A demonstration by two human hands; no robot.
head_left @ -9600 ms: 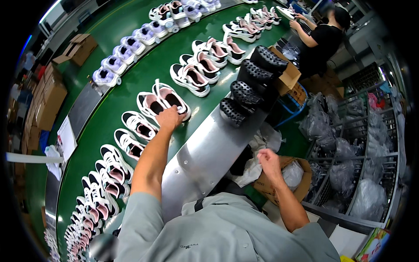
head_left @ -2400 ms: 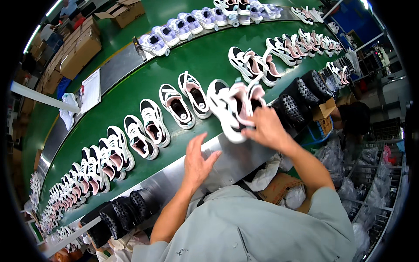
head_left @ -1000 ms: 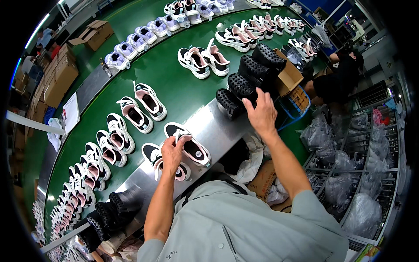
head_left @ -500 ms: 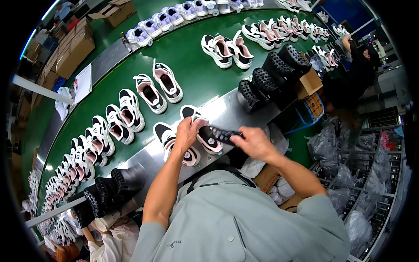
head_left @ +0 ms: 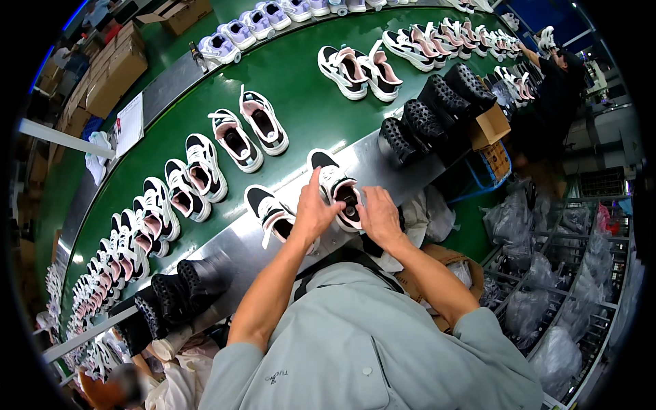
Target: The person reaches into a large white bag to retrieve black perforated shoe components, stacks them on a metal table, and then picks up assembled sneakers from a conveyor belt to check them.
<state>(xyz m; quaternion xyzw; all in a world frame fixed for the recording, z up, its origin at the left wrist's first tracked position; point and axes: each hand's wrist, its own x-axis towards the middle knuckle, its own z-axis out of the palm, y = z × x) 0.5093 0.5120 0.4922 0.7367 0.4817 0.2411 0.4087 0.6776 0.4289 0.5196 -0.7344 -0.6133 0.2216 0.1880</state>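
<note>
A black, white and pink sneaker (head_left: 326,168) sits on the metal ledge in front of me, between my hands. My left hand (head_left: 316,210) grips its left side, thumb reaching over the collar opening. On the right side of the collar my right hand (head_left: 381,217) holds the shoe, fingers bent around the edge. A dark insole (head_left: 349,202) with a round mark lies inside the opening. Just left stands the matching sneaker (head_left: 265,203), its tongue and a white strap loose; my left forearm hides part of its heel.
A green conveyor (head_left: 294,75) carries rows of similar sneakers. Black studded moulds (head_left: 425,119) stand on the ledge at right, others (head_left: 195,277) at left. An open cardboard box (head_left: 490,127) sits beyond the right moulds. Purple-white shoes (head_left: 239,33) line the far edge. A person in black works far right.
The black studded insole held bent between my hands is gone from them; a dark insole now shows in the sneaker. My right hand has moved onto the shoe's collar.
</note>
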